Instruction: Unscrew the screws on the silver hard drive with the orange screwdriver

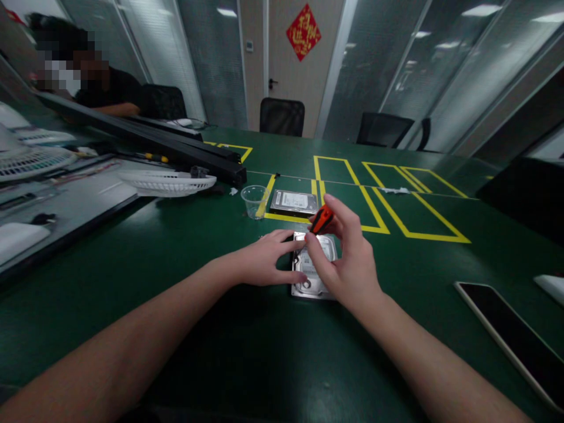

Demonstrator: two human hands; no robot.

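The hard drive (307, 281) lies at frame centre, long axis pointing away from the camera. The left hand (264, 261) rests spread flat on its left edge. The right hand (348, 258) pinches an orange-handled screwdriver (322, 219) above its far end.

This is an office meeting room, apparently turned into an electronics workstation. Tall glass partition walls (440, 70) with blinds, a plain beige door (288, 82) bearing a red diamond-shaped paper decoration (304, 32), and black office chairs (282, 116) surround a long green-matted worktop (132, 282). Yellow tape rectangles (396, 217) mark bays on it. A bare silver hard drive (311, 286) and an orange-handled screwdriver (322, 219) are in use there.
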